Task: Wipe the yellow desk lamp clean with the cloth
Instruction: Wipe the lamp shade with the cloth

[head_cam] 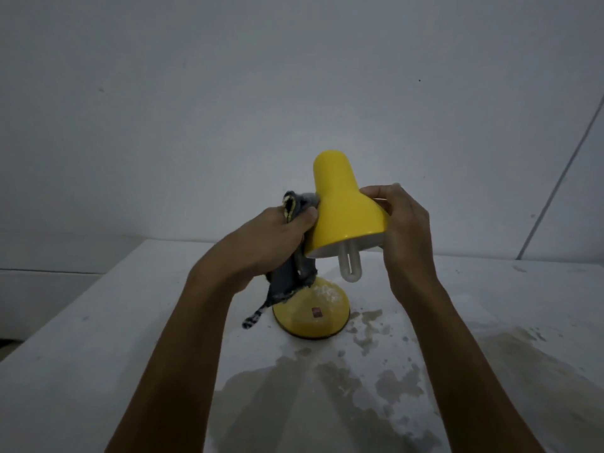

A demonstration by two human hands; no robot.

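The yellow desk lamp stands on a white table (98, 338). Its shade (343, 207) tilts toward me, with a white bulb (350, 264) poking out underneath. The round yellow base (310, 317) carries a small red switch and a dusty pale patch. My left hand (277, 237) is closed on a dark grey cloth (287, 282), pressed against the left side of the shade; the cloth's ragged end hangs down in front of the base and hides the lamp's neck. My right hand (403, 223) grips the right rim of the shade.
The table top in front of the lamp base has wet, greyish stains (327, 387) spreading toward me. A plain white wall (228, 93) rises behind the table. A thin dark line (562, 174) slants down the wall at the right.
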